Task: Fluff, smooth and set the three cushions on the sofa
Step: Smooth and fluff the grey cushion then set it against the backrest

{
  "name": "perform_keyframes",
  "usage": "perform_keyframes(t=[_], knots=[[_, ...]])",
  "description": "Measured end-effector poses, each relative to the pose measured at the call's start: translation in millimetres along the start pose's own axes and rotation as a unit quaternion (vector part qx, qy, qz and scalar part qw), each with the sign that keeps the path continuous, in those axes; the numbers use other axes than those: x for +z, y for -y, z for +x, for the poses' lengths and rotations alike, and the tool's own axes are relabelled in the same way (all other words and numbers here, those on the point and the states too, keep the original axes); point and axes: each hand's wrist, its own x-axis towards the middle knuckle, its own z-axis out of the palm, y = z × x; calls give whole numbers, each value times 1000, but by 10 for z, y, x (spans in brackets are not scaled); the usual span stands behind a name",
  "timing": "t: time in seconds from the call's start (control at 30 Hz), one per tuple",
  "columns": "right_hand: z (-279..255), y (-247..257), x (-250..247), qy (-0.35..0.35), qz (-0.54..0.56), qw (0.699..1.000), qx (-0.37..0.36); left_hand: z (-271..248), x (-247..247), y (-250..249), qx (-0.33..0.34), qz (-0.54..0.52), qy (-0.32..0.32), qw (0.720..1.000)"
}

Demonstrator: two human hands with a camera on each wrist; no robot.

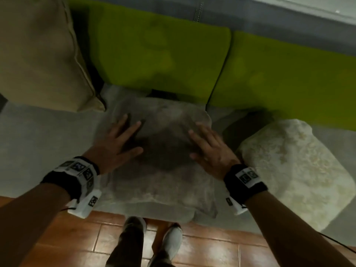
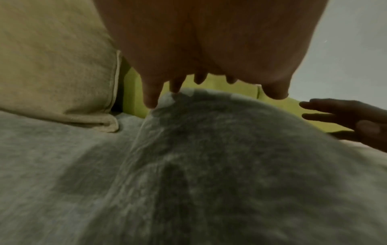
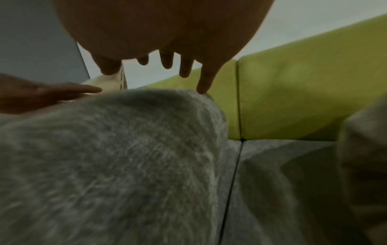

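Head, cushions: grey furry cushion (image 1: pixel 163 170) at sofa seat (image 1: pixel 38 135) front edge, centre; beige cushion (image 1: pixel 36 53) back-left corner, upright; cream cushion (image 1: pixel 294 170) right.
Head, hands: left hand (image 1: pixel 115 145) and right hand (image 1: pixel 210 149) flat on grey cushion, fingers spread, grasping nothing.
Left wrist: fingertips (image 2: pixel 150 99) at cushion crest.
Right wrist: green backrest (image 3: pixel 303 82) behind.

Left grip (image 1: pixel 115 145), right grip (image 1: pixel 210 149) seemingly flat

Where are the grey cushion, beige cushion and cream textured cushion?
grey cushion (image 1: pixel 163 185): head view, near half of its top face.
beige cushion (image 1: pixel 38 54): head view, middle of its front face.
cream textured cushion (image 1: pixel 294 170): head view, centre of its top.
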Motion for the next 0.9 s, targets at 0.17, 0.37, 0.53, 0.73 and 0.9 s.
perform_keyframes(t=[0.17,0.37,0.53,0.73,0.9], knots=[[331,-232,266,164,-16,984,71,416,108,419,-2,92,97,991],[554,-346,337,205,18,963,173,736,179,536,-1,153,111,982],[560,-440,344,194,47,955,220,810,-31,741,61,91,150,983],[392,-711,-122,165,77,937,298,947,-696,816,38,-45,47,997],[563,-711,-432,-116,136,951,251,1382,-898,1110,-16,-82,-94,992]])
